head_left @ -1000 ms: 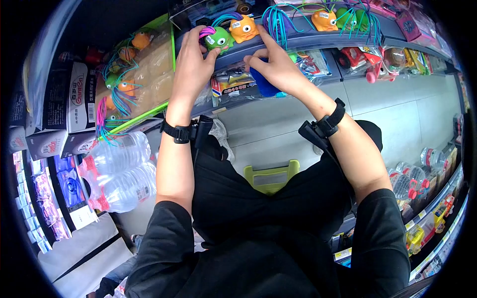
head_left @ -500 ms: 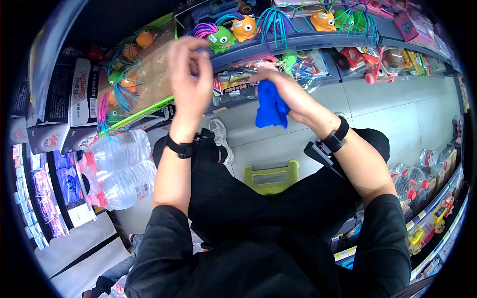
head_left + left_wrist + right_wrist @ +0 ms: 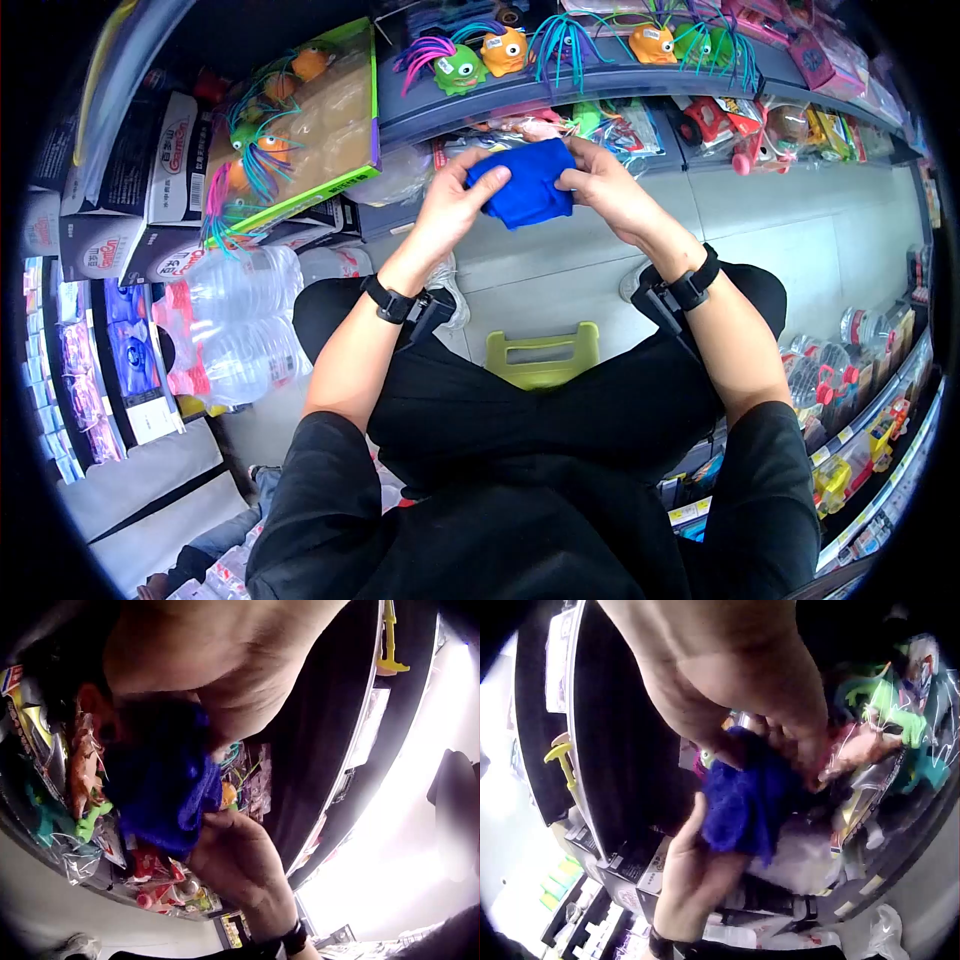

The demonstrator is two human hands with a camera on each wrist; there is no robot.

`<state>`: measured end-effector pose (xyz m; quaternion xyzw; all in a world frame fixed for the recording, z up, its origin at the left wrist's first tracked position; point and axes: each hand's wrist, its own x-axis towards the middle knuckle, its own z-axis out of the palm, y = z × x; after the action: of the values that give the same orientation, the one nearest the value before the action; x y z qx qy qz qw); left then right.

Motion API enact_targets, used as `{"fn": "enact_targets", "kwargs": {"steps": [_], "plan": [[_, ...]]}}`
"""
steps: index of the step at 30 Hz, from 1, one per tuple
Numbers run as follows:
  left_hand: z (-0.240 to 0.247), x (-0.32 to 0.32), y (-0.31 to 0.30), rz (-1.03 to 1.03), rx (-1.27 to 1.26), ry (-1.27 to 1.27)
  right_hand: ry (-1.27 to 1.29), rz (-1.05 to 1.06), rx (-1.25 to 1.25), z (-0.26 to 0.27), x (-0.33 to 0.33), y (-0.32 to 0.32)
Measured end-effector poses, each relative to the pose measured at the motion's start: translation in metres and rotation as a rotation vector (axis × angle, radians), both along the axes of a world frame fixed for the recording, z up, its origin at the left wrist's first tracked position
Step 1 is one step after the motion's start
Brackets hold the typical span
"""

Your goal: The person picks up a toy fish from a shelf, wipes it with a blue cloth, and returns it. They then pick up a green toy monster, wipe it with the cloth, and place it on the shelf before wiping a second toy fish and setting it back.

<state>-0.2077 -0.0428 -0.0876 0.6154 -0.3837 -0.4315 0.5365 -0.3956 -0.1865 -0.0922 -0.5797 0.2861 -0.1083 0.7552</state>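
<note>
A blue cloth point(image 3: 522, 185) is folded and spread between both hands, in front of the shelf edge. My left hand point(image 3: 455, 197) pinches its left side, thumb lying on top. At the opposite side my right hand point(image 3: 608, 190) grips it between thumb and fingers. In the left wrist view the bunched cloth point(image 3: 161, 784) hides part of the left fingers. The right wrist view has the cloth point(image 3: 742, 799) between the two hands. Beyond it on the shelf sit a green one-eyed toy point(image 3: 460, 72) with pink and purple strands and an orange one point(image 3: 503, 50).
A green-edged display box point(image 3: 335, 120) with similar toys stands at left, above bundled water bottles point(image 3: 240, 325). More stranded toys point(image 3: 653, 43) line the grey shelf point(image 3: 430, 112). Packaged toys point(image 3: 765, 135) lie lower down. A yellow-green stool point(image 3: 543, 358) is between the legs.
Both hands have drawn back from the green and orange toys on the shelf. The cloth, earlier hanging from the right hand alone, is now held by both hands and spread flatter.
</note>
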Motion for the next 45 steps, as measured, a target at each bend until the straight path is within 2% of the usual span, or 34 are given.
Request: {"fn": "enact_targets", "kwargs": {"steps": [1,4,7,9,11,12,15,16,17,19,20,21,23,24,25,26,28,31,32,33,35,41,43,45], "plan": [[0.002,0.008,-0.001,-0.029,-0.017,0.050,0.040,0.020,-0.004,0.005,0.001,-0.001],[0.005,0.011,-0.001,0.174,0.040,0.402,-0.156,0.072,0.168,0.001,0.005,-0.001],[0.006,0.008,0.009,0.096,0.213,0.626,-0.224,0.122,0.226,0.002,0.009,0.006],[-0.006,0.006,0.013,0.116,0.278,0.680,-0.198,0.181,0.212,0.005,0.013,0.010],[-0.002,0.009,0.019,0.027,0.309,0.714,-0.154,0.269,0.174,0.004,0.017,0.011],[0.006,0.005,0.020,0.086,0.292,0.660,-0.160,0.215,0.132,0.005,0.020,0.017],[0.040,0.018,0.034,0.056,0.255,-0.481,-0.095,0.176,0.102,0.018,0.029,0.020],[0.046,0.021,0.039,0.193,-0.056,-0.719,-0.083,0.159,0.022,0.019,0.030,0.021],[0.058,0.029,0.048,0.262,-0.128,-0.913,0.008,0.206,-0.011,0.019,0.030,0.019],[0.071,0.057,0.064,0.387,-0.121,-1.054,0.192,0.297,-0.088,0.021,0.033,0.015],[0.079,0.073,0.069,0.486,-0.136,-1.101,0.165,0.276,-0.172,0.026,0.032,0.021],[0.089,0.090,0.072,0.583,-0.155,-1.147,0.286,0.317,-0.157,0.023,0.033,0.022],[0.113,0.126,0.078,0.697,0.041,-1.257,0.339,0.353,-0.066,0.013,0.033,0.021],[0.111,0.155,0.084,0.737,0.046,-1.406,0.224,0.396,0.109,-0.002,0.035,0.014],[0.107,0.184,0.089,0.773,0.051,-1.554,0.178,0.401,0.095,-0.002,0.035,0.015],[0.111,0.205,0.090,0.816,0.287,-1.487,0.131,0.403,0.081,-0.002,0.035,0.016],[0.111,0.224,0.083,0.823,0.481,-1.455,0.129,0.478,-0.034,0.001,0.036,0.011],[0.100,0.230,0.073,0.783,0.665,-1.417,0.054,0.414,-0.276,-0.004,0.029,0.016],[0.095,0.229,0.070,0.759,0.711,-1.441,0.118,0.416,-0.459,-0.012,0.028,0.013],[0.090,0.228,0.070,0.733,0.761,-1.465,0.258,0.463,-0.538,-0.008,0.028,0.012],[0.089,0.231,0.073,0.708,0.668,-1.442,0.534,0.558,-0.691,0.008,0.030,0.011],[0.070,0.300,0.104,0.558,0.484,-1.236,0.487,0.513,-0.680,-0.003,0.031,0.012],[0.079,0.277,0.099,0.519,0.496,-1.232,0.456,0.522,-0.604,-0.002,0.033,0.013],[0.080,0.268,0.094,0.483,0.456,-1.286,0.428,0.509,-0.645,-0.005,0.035,0.015]]}}
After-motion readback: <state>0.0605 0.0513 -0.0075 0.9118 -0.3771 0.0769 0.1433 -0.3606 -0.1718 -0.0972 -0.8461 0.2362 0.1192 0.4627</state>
